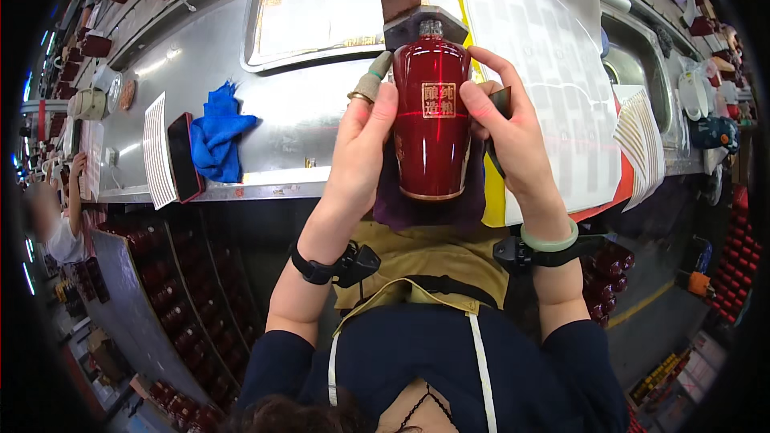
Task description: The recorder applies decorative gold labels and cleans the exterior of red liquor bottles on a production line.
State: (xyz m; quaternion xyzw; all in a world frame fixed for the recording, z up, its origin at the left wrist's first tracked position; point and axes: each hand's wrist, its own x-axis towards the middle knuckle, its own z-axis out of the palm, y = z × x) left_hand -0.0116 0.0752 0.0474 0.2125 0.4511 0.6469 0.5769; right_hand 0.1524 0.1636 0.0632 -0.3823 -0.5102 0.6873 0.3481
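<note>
The left hand (362,148) has its fingers (370,84) wrapped around the left side of a red bottle (431,116), one fingertip taped and a ring showing on another. The right hand (513,140) grips the bottle's right side, index finger stretched up to its shoulder, and a dark flat tool (499,108) is tucked between that palm and the bottle. The bottle stands upright between both hands, just above the near edge of the metal surface (297,112), its gold square label (439,100) facing up, with a thin red line of light running across the label. Its clear stopper sits against a dark holder (409,28). A purple cloth (401,208) lies under the bottle's base. Left of the hands are a blue rag (216,136), a phone (184,156) and a striped sheet (156,152). A steel tray (313,8) lies farther back. White sheets (553,56) lie to the right. Crates of red bottles (192,297) sit below the surface.
</note>
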